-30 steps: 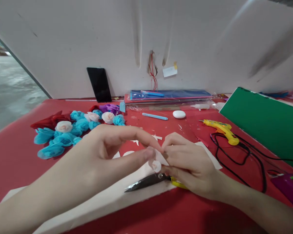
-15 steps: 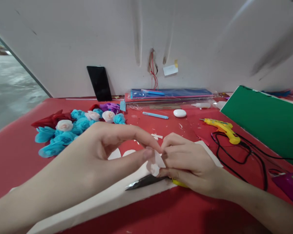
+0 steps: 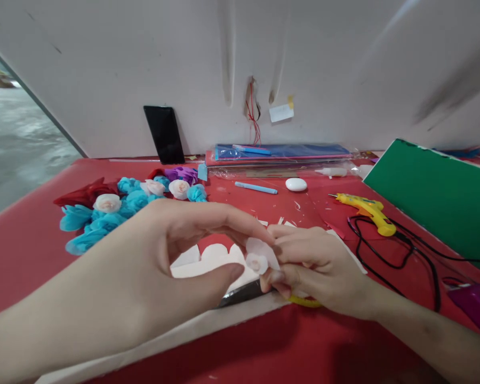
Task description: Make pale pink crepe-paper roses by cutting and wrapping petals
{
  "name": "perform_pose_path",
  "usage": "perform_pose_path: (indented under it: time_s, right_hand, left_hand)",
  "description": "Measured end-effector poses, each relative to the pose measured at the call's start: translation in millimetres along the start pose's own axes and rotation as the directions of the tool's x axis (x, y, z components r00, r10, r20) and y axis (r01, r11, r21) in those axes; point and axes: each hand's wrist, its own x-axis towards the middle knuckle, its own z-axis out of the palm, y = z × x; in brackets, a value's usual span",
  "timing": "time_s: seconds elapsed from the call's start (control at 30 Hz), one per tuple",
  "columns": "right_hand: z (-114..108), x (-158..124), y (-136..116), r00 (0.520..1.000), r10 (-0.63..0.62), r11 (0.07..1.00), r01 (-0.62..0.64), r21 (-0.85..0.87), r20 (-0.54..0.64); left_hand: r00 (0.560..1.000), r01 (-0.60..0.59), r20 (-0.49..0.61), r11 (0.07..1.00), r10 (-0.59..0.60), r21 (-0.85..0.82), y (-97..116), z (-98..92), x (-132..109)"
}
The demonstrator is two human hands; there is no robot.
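Note:
A small white paper flower [image 3: 257,261], with a rolled centre and a loose petal behind it, sits pinched between the thumb and fingers of my right hand [image 3: 316,266]. My left hand [image 3: 160,266] arches beside it, thumb apart from the fingers, its fingertips at the petal's upper edge. Beneath both hands lies white paper [image 3: 220,262] with a scalloped edge. A dark pointed blade [image 3: 244,292] rests on it, and a yellow handle [image 3: 306,302] shows under my right hand; they look like scissors, partly hidden.
Several blue, white, red and purple paper flowers [image 3: 136,201] lie at left. A phone [image 3: 165,134] leans on the wall. A light-blue pen [image 3: 256,188], a white oval case [image 3: 296,184], a yellow glue gun [image 3: 366,210] with black cord and a green board [image 3: 432,197] stand beyond and right.
My left thumb has come away from the flower and dropped left, opening a gap. The flower's face shows more fully, still in my right hand, whose thumb now shows beside it.

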Motion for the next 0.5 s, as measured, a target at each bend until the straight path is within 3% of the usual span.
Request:
perform_pose_path:
  time_s: [0.23, 0.5]
  right_hand:
    - [4.3, -0.5, -1.5, 0.971, 0.236, 0.936, -0.234, 0.264, 0.026]
    - [9.5, -7.2, 2.1, 0.89, 0.434, 0.672, -0.424, 0.607, 0.142]
  left_hand:
    - [0.999, 0.037, -0.023, 0.999, -0.037, 0.008, -3.7, 7.2, 2.3]
    - [0.995, -0.017, -0.103, 1.0, 0.017, -0.004, -3.6, 13.8, 0.3]
